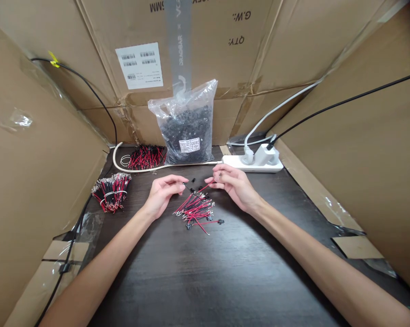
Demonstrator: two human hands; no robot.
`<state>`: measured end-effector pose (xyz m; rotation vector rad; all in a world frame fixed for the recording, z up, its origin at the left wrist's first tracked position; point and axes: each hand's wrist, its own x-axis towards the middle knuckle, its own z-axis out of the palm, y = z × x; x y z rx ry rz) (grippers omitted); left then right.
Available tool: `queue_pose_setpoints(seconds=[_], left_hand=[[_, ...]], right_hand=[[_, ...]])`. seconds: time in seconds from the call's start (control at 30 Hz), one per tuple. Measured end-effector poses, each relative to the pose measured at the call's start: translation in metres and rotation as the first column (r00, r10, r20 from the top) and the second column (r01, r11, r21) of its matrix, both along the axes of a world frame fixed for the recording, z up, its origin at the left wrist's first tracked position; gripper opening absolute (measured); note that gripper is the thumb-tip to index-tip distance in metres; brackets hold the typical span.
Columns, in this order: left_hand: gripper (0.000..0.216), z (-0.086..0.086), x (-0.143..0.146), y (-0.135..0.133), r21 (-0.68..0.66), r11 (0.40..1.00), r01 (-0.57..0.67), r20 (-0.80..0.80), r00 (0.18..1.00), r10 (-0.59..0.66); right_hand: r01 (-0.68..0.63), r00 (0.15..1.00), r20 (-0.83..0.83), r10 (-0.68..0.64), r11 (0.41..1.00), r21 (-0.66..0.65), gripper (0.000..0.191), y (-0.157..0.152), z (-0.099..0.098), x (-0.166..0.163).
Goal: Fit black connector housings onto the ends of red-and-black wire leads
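Note:
My left hand [164, 194] is closed in a pinch beside the loose wires, with a thin black wire at its fingertips. Opposite it, my right hand [235, 187] pinches a red wire [205, 186] between thumb and fingers. Whether these two wires belong to one piece I cannot tell. Under and between the hands lies a loose pile of short red and black wires [195, 206] with metal ends. A few small black connector housings [193, 180] sit just behind the pile. At its front, a red wire with a black connector [220, 221] lies on the dark table [205, 277].
A tied bundle of red and black wires [112, 194] stands at left. Behind it lie wires with black connectors [147, 157]. A clear bag of black parts [187, 125] leans on the cardboard wall [222, 59]. A white power strip [234, 164] with cables is at back right.

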<state>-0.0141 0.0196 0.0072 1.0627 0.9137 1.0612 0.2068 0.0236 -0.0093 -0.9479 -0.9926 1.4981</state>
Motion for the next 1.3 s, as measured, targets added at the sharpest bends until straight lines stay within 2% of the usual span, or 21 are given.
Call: queue_pose_setpoints(seconds=[0.3, 0.47, 0.6, 0.87, 1.3], left_hand=[[0.028, -0.006, 0.002, 0.0, 0.062, 0.998, 0.007, -0.056, 0.998, -0.003], [0.028, -0.005, 0.004, 0.001, 0.073, 0.997, 0.04, -0.119, 0.992, -0.031], [0.026, -0.007, 0.004, 0.001, 0.093, 0.993, 0.07, -0.156, 0.986, -0.055], [0.027, -0.009, 0.004, 0.002, 0.097, 0.99, 0.1, -0.178, 0.981, -0.082], [0.028, -0.011, 0.004, 0.002, 0.122, 0.985, 0.125, -0.207, 0.973, -0.098]], right_hand=[[-0.049, 0.991, 0.123, 0.046, 0.998, 0.026, 0.047, -0.005, 0.005, -0.006], [-0.113, 0.965, 0.249, 0.082, 0.987, 0.112, 0.044, -0.007, 0.001, -0.01], [-0.121, 0.934, 0.355, 0.048, 0.975, 0.185, 0.041, -0.01, 0.001, -0.013], [-0.05, 0.931, 0.364, -0.037, 0.973, 0.226, 0.041, -0.012, -0.002, -0.019], [-0.002, 0.937, 0.342, -0.071, 0.978, 0.209, 0.04, -0.016, -0.002, -0.023]])
